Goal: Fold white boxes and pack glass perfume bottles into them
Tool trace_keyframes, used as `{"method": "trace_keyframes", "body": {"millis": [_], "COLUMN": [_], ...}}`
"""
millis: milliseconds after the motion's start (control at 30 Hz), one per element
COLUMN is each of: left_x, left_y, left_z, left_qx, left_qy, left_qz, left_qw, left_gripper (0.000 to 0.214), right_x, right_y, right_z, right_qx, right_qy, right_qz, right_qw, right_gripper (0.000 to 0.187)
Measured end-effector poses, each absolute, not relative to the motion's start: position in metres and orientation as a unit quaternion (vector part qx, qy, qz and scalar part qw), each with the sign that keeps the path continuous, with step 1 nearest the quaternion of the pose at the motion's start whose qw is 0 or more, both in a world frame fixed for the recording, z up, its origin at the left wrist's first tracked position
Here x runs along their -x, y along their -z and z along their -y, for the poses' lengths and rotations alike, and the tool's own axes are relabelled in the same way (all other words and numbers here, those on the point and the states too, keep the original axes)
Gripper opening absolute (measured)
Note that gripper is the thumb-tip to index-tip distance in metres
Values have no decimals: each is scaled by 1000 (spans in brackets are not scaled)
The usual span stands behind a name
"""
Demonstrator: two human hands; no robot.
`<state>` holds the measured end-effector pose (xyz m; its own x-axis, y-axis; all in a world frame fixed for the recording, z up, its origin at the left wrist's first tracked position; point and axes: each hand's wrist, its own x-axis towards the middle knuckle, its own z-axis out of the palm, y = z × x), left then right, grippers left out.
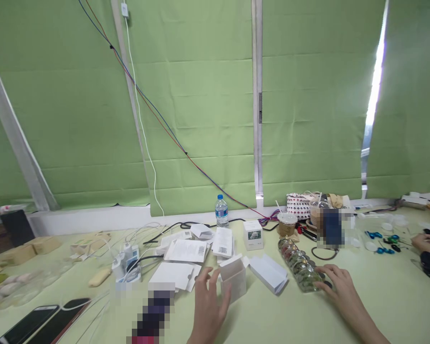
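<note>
My left hand [210,301] is beside an upright white box [233,282] whose top flap stands up. Its fingers are curved and apart, with the thumb in front of the box's left edge, and nothing shows between them. At the near end of a clear plastic tray [297,263], my right hand [340,289] has its thumb and index finger closed in. What they grip is too small to make out. Rows of shiny, round, partly dark pieces fill the tray. A shallow white carton [269,273] lies between the box and the tray.
Flattened white cartons [175,274] lie left of the box, near a power strip [127,265] with cables. Behind stand a water bottle [221,211], a printed white box [253,235] and a drink cup [286,223]. Another person's hand [428,241] is at the far right, near blue-green pieces [383,249].
</note>
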<state>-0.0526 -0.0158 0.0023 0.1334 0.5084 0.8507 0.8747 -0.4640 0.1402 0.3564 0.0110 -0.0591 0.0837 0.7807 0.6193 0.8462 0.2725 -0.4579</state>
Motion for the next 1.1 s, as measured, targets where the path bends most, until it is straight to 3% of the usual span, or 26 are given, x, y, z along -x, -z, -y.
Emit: {"method": "trace_keyframes", "body": {"millis": [167, 300, 500, 667, 900, 1100], "left_x": [48, 34, -13, -37, -46, -41], "left_y": [-1, 7, 6, 4, 15, 28], "left_z": [23, 27, 24, 8, -12, -13], "left_qx": [719, 776, 920, 816, 738, 653], "left_qy": [468, 446, 237, 255, 315, 351], "left_qz": [431, 340, 307, 463, 515, 520], "left_qw": [282, 288, 56, -234, -301, -424], "left_gripper": [27, 25, 17, 15, 15, 26], "right_x": [-339, -292, -223, -200, -192, -195], "right_y": [50, 35, 35, 35, 41, 56], "right_z": [0, 8, -8, -15, -22, -13], "right_qx": [585, 512, 487, 589, 648, 685], "right_qy": [122, 164, 189, 169, 147, 35], "right_qz": [647, 708, 788, 761, 726, 695], "right_qw": [473, 458, 326, 213, 177, 216], "right_gripper": [46, 36, 31, 29, 27, 28]}}
